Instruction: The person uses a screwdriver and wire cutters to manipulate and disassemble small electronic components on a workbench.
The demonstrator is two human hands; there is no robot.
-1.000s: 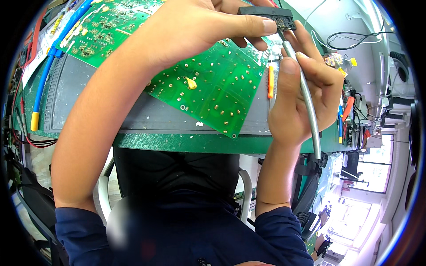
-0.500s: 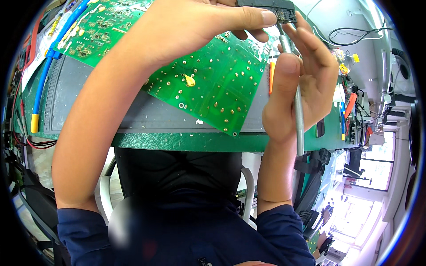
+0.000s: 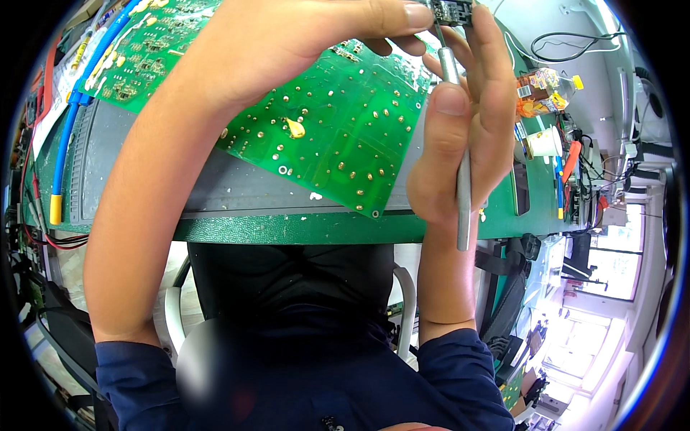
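My left hand (image 3: 327,32) is closed in a pinch on a small black electronic part (image 3: 453,12) at the top edge, whose upper side runs out of view. My right hand (image 3: 494,108) grips a slim silver metal hand tool (image 3: 463,201) with a thin tip, its shaft lying between thumb and fingers. That tip points up at the underside of the black part; whether it touches I cannot tell. Some right fingers reach up beside the part. Beneath my hands lies a large green circuit board (image 3: 345,136) with a yellow component (image 3: 295,128) on it.
A grey mat (image 3: 244,183) lies under the board on a green table (image 3: 287,231). Left is a blue tube (image 3: 66,151) with a yellow end. To the right are a drink bottle (image 3: 543,93), a white cup (image 3: 545,142), a dark phone (image 3: 520,190) and looped black cable (image 3: 568,47).
Both hands have shifted slightly left, and the black part has moved left and up, showing more of its detailed face. My right hand has turned, uncovering the bottle and cup.
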